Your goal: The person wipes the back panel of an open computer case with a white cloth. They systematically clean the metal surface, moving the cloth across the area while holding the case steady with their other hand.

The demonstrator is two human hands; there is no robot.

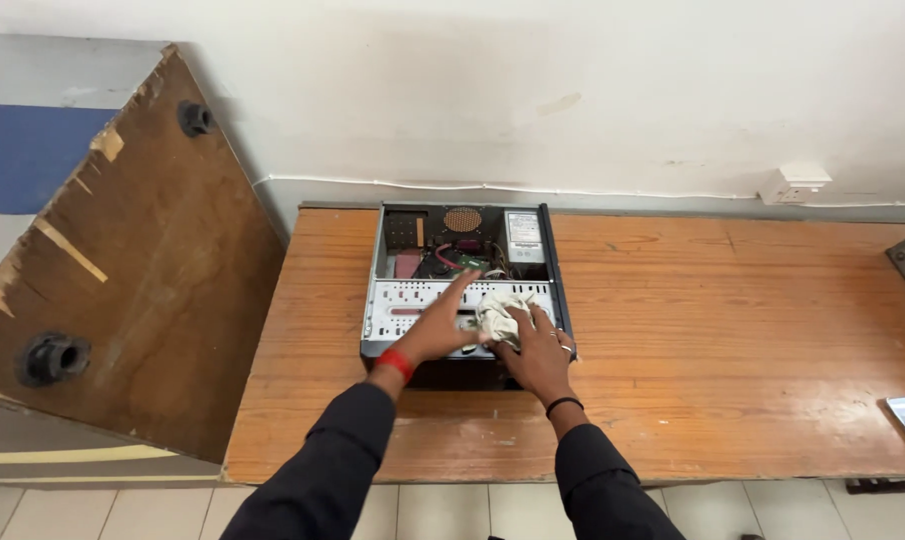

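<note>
1. Open desktop computer case (413,300) lies flat at frame centre on the wooden surface (733,330), exposing its interior.
2. Left hand (435,328), fingers spread flat, steadies the drive bay.
3. Right hand (539,352), fingers bunched around a white cloth (500,310), presses it on the metal.

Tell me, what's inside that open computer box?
Inside the computer case you can see coloured wires, a round fan grille and a silver power box. The white cloth and both hands cover what lies beneath them.

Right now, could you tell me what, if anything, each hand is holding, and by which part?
The right hand grips a bunched white cloth from above. The left hand holds nothing, lying flat on the open computer case.
</note>
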